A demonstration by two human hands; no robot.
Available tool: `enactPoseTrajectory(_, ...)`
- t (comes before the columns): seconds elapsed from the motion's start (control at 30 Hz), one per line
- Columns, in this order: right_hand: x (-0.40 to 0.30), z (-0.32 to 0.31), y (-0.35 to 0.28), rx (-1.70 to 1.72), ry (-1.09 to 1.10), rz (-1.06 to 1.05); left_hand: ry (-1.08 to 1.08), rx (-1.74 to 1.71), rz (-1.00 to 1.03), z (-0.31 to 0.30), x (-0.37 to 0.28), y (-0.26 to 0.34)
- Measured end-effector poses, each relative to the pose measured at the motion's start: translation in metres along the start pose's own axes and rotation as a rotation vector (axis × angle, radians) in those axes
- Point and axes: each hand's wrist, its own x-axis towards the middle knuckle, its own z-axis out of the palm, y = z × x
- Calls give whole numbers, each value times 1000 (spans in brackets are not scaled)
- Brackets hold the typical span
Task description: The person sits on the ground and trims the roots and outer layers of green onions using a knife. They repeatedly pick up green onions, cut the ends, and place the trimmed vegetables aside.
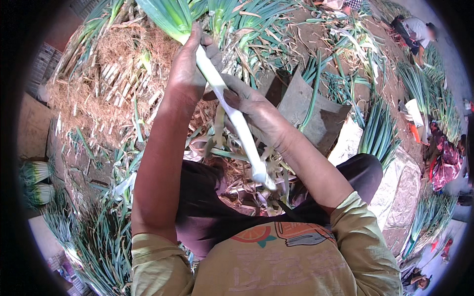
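Observation:
A long white-stemmed scallion (249, 145) slants across the middle, its green leaves (165, 18) at the top and its trimmed root end low, above my lap. My left hand (190, 61) is wrapped around the stem just below the leaves. Farther down the stem, my right hand (248, 101) has its fingers curled against it; a pale strip of outer skin (219, 127) hangs beside these fingers. Part of the right hand's fingers is hidden behind the stem. Under the root end, peeled skins and leaf scraps (240, 198) lie between my legs.
A heap of scallions with brown roots (111, 85) rises at the left front. A bent grey sheet (311, 107) stands right of my hands. Bundled scallions (379, 129) lie by my knee, near a pale sack (398, 188). Another person (414, 33) bends at the far right.

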Motion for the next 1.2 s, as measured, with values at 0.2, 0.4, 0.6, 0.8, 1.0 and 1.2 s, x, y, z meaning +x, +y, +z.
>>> enactPoseTrajectory(0.2,-9,-11,25,493,-319,327,-252,-299,9,-26,6,12)
enactPoseTrajectory(0.4,-93,-39,95,258,-186,615,114,-75,254,-32,-4,42)
enactPoseTrajectory(0.6,-104,-107,96,-837,-29,785,618,172,470,-16,-7,47)
enactPoseTrajectory(0.8,-74,-30,53,-932,56,-212,762,233,596,-32,-7,47)
enactPoseTrajectory(1.0,-66,-14,65,-1228,25,-309,786,213,640,-35,-10,50)
enactPoseTrajectory(1.2,-155,-91,179,-1509,-413,582,758,319,799,-40,-14,70)
